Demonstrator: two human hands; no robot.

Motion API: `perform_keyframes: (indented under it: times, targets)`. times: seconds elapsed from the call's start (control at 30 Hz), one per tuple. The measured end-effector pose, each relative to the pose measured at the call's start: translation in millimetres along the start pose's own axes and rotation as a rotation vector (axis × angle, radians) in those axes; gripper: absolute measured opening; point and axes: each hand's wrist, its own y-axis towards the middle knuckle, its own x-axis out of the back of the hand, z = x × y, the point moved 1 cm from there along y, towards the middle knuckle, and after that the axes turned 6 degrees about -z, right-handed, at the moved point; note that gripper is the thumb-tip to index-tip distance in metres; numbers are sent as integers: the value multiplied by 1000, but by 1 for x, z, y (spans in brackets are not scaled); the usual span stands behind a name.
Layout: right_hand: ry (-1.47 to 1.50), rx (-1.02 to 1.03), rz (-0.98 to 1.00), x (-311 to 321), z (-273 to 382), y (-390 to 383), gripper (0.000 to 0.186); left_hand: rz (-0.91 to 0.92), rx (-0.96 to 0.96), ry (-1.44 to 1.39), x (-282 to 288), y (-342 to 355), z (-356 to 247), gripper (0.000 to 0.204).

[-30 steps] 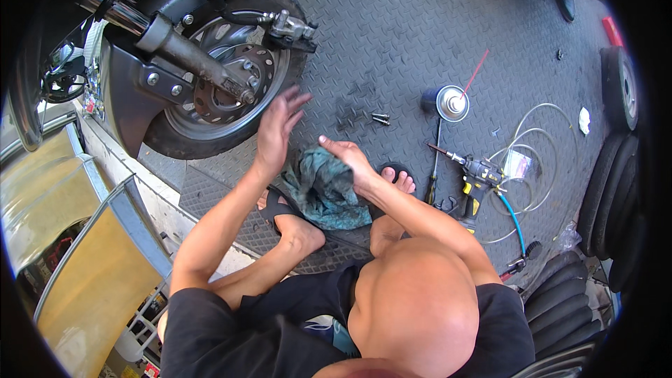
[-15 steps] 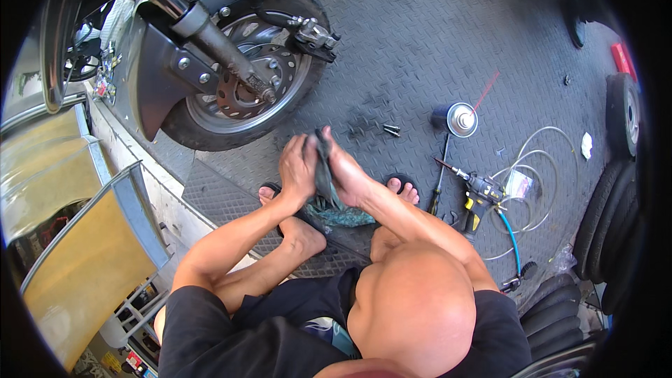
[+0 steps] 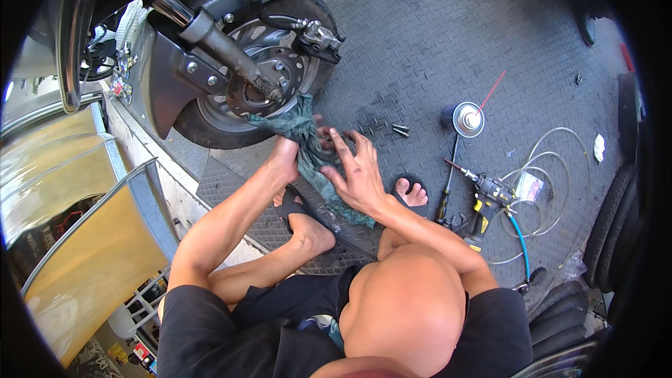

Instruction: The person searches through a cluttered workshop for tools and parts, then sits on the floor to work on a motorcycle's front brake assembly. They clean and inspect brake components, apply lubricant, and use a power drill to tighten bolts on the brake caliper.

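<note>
A crumpled green rag (image 3: 318,168) hangs in front of the motorbike's front wheel (image 3: 225,134), its upper end overlapping the tyre's lower edge in view. My left hand (image 3: 283,157) grips the rag from the left; its fingers are mostly hidden behind the cloth. My right hand (image 3: 358,176) is beside the rag's right edge, open, with smudged fingers spread and the palm toward the cloth. A brake caliper (image 3: 316,40) sits at the wheel's upper right, near the perforated brake disc (image 3: 297,73). Two small bolts (image 3: 400,130) lie on the floor to the right of my hands.
Right of me are a spray can (image 3: 467,120) with a red straw, a long screwdriver (image 3: 444,203), a power driver (image 3: 488,196) and a coiled clear hose (image 3: 553,168). Tyres (image 3: 610,217) are stacked far right. Yellowish panels (image 3: 105,252) stand left. Another person's shoe (image 3: 585,17) shows top right.
My hands were pressed together around the rag; now they are apart. The left has lifted and spread the rag toward the wheel, while the right has opened its fingers. The view shifted slightly.
</note>
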Motion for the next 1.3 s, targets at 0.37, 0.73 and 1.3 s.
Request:
perform_keyframes:
  times: [0.37, 0.73, 1.3]
  targets:
    - [32, -336, -186, -67, -14, 15, 46, -13, 155, 88, -36, -33, 5, 64]
    - [-544, 163, -72, 8, 68, 36, 93, -96, 12, 696, -22, -102, -61, 33]
    - [-602, 235, -263, 26, 100, 230, 35, 732, -22, 558, 58, -6, 116, 64]
